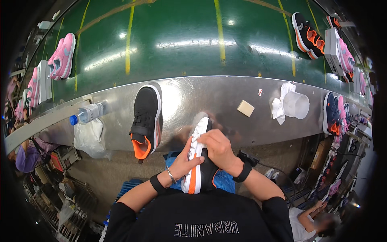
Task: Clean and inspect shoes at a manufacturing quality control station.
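Note:
Between my hands is a black sneaker point(195, 177) with a white sole and an orange stripe, its toe pointing away from me and its sole turned to the left. My left hand point(181, 164) grips it from the left, thumb across the sole's side. With fingers curled together, my right hand point(219, 150) presses near the sole's edge; whatever is in those fingers, if anything, is too small or hidden to make out. A second black sneaker point(146, 109) with orange lining rests on the metal ledge point(185, 94), left of my hands.
On the ledge are a pale block point(245, 108), a translucent cup point(296, 105), a crumpled white cloth point(277, 111) and a bottle point(86, 113) with a blue cap. Beyond runs a green conveyor belt point(173, 28) carrying pink shoes point(62, 58) and black-orange shoes point(308, 38). Another person point(306, 222) is at lower right.

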